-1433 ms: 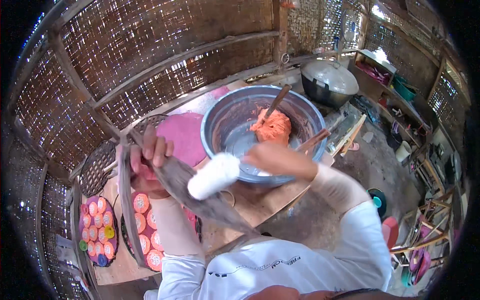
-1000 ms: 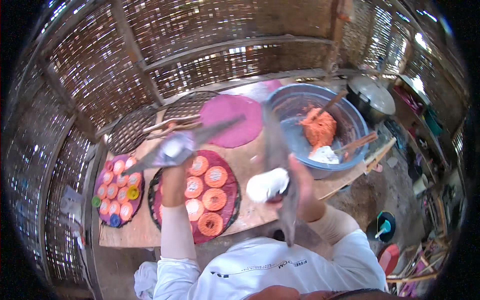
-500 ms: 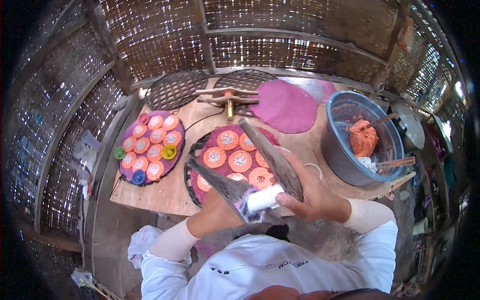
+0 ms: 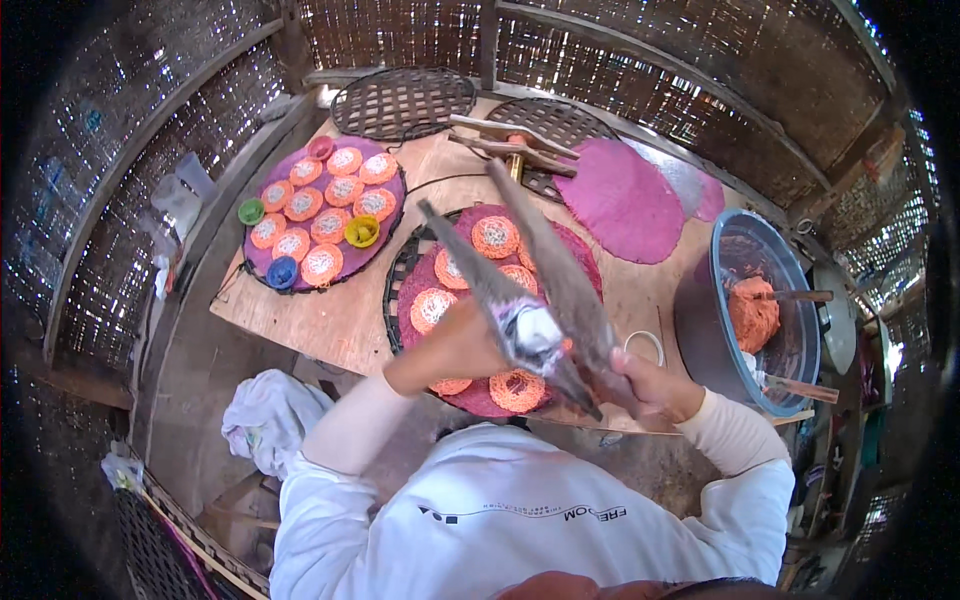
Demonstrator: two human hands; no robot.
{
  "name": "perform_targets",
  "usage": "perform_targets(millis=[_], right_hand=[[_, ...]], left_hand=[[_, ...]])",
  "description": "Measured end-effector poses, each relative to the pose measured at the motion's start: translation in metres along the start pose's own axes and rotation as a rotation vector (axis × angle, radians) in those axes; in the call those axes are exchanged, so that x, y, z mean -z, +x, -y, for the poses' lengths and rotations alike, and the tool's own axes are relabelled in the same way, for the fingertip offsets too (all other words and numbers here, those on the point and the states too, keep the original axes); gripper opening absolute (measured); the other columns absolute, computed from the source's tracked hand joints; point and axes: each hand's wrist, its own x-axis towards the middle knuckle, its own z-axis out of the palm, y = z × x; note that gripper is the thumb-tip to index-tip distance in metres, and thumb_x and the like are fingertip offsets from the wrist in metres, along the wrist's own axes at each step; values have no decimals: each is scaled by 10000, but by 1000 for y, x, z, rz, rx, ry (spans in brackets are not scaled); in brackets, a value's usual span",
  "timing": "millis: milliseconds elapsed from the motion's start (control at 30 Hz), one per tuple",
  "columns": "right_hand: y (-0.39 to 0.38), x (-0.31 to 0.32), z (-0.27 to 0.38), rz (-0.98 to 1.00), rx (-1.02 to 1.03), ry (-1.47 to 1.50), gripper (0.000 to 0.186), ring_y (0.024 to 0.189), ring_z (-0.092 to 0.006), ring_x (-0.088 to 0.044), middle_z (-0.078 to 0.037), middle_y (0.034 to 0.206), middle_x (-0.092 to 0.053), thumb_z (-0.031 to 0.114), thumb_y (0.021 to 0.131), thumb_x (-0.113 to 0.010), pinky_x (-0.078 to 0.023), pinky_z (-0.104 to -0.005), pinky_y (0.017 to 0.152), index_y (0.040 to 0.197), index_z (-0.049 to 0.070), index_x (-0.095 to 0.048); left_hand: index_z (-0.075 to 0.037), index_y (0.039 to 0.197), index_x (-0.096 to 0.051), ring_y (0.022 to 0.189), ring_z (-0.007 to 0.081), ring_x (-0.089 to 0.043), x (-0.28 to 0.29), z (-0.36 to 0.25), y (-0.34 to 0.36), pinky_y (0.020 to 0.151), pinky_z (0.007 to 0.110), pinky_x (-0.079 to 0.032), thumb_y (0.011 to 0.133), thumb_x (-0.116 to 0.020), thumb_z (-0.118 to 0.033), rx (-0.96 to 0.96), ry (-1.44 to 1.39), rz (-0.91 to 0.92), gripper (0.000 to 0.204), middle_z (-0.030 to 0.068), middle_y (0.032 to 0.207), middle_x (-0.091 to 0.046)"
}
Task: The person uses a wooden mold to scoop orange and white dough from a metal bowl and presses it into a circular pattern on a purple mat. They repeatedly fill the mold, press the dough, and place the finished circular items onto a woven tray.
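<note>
My left hand (image 4: pixel 448 342) grips a weathered wooden bar (image 4: pixel 465 260), in whose collar a white mass (image 4: pixel 535 326) shows. My right hand (image 4: pixel 650 380) holds a second wooden bar (image 4: pixel 540 235) beside it. The pair slants over a magenta round mat (image 4: pixel 576 262) bearing several orange discs with white centres (image 4: pixel 494 235). Right of my hands stands a blue-rimmed bucket (image 4: pixel 700 300) with orange dough (image 4: pixel 755 325) and sticks in it. The bars hide part of the mat and my fingertips.
A second disc-covered mat (image 4: pixel 296 170) with coloured cups (image 4: pixel 362 232) is left on the plywood table (image 4: pixel 300 325). Behind lie woven racks (image 4: pixel 400 100), another wooden press (image 4: pixel 515 145) and pink sheets (image 4: pixel 625 200). A white cloth (image 4: pixel 270 420) is below left, a ring (image 4: pixel 643 342) near my right hand.
The view has swung left. Both bars have come close together over the middle mat, and the white cylinder, earlier protruding near my right hand, now shows only as a mass inside the left bar's collar.
</note>
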Motion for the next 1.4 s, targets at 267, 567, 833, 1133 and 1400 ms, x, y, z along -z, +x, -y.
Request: perform_targets(millis=[267, 567, 833, 1133, 1400], right_hand=[[-16, 35, 8, 24, -145, -194, 667, 827, -170, -547, -102, 977, -550, 573, 857, -367, -451, -297, 719, 1163, -13, -453], [-10, 34, -1, -128, -359, -211, 640, 746, -167, -583, -114, 880, -594, 555, 899, -278, -472, -306, 676, 1142, -1, -482], [3, 40, -13, -239, -392, -581, 649, 642, -152, -579, -75, 716, -600, 560, 895, -271, -463, -275, 642, 937, -3, -588], [5, 41, -8, -268, -395, -708, 652, 613, -139, -553, -65, 665, -581, 573, 879, -317, -425, -270, 590, 826, -9, -605], [-6, 52, 17, -361, -120, -645, 662, 571, -124, -520, -44, 640, -560, 617, 850, -348, -411, -255, 547, 865, 6, -602]], left_hand=[[-68, 1327, -343, 1193, 292, -380, 15, 48, 42, 998, 433, -277, 784, -417, -643, -444, -1696, -82, 794, 81, 1207, -466], [-103, 802, -544, 884, 248, -468, -44, 81, 26, 817, 388, -377, 818, -434, -434, -150, -2062, -205, 349, 27, 759, -478], [-99, 642, -494, 634, 174, -457, -50, 94, 13, 681, 337, -406, 797, -461, -317, -34, -2049, -452, 269, 8, 579, -443], [-103, 608, -457, 566, 148, -427, -59, 96, 13, 653, 320, -403, 812, -454, -316, 45, -2020, -585, 295, 6, 534, -419], [-140, 602, -411, 582, 153, -413, -14, 62, 70, 636, 295, -378, 833, -458, -318, -138, -1914, -389, 296, -12, 545, -398]])
